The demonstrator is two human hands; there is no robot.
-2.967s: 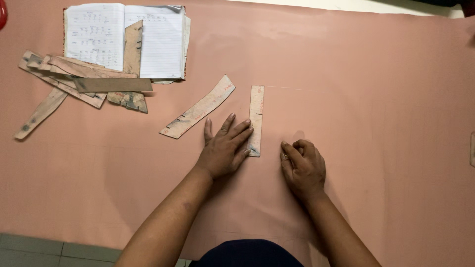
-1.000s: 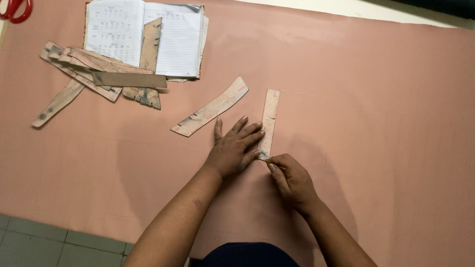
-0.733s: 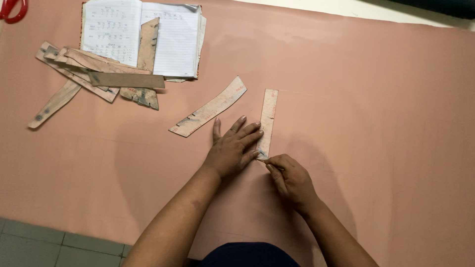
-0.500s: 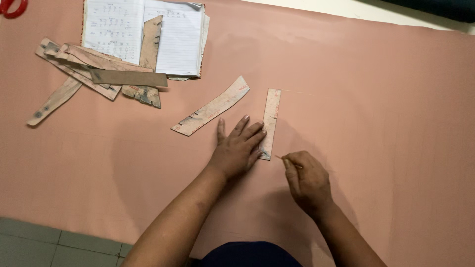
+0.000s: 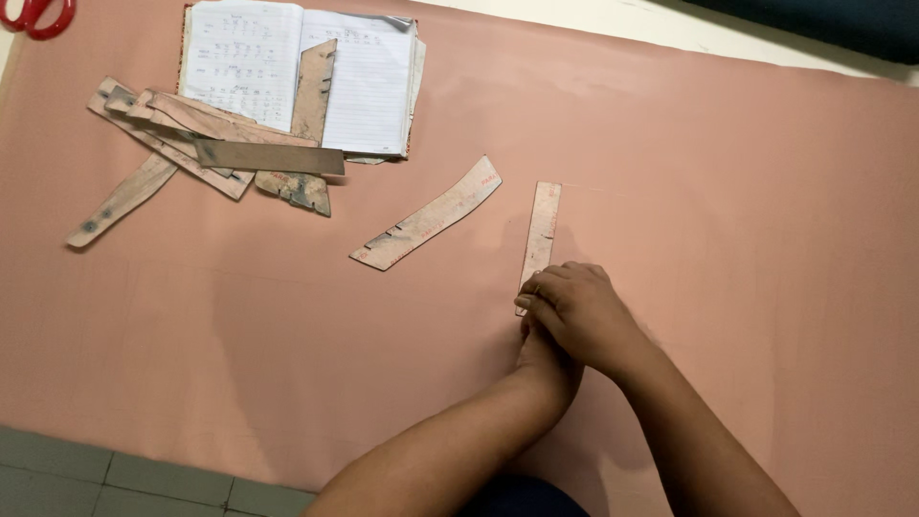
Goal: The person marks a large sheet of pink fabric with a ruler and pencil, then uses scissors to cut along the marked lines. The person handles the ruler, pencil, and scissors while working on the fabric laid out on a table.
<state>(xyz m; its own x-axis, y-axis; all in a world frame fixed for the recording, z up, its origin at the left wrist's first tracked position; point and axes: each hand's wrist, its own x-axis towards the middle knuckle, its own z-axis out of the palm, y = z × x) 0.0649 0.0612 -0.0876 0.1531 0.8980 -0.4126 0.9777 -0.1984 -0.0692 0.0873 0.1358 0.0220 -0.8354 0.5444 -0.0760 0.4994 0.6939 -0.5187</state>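
A straight narrow cardboard strip (image 5: 542, 230) lies upright on the pink cloth (image 5: 728, 211). My right hand (image 5: 579, 311) rests at the strip's lower end with its fingers curled, fingertips touching the strip's edge. What the fingers hold, if anything, is hidden. My left hand (image 5: 544, 356) lies under the right one; only its wrist shows. A curved notched cardboard strip (image 5: 429, 215) lies a little to the left of both hands.
An open lined notebook (image 5: 302, 72) sits at the top left with a cardboard piece on it. A pile of several cardboard strips (image 5: 196, 153) lies beside it. Red scissors (image 5: 36, 14) are at the top left corner. Grey floor tiles (image 5: 115, 474) show below the cloth.
My right hand has moved left from beside the strip and now lies over my left hand. The left hand's spread fingers, visible before, are now covered. The strips have not moved.
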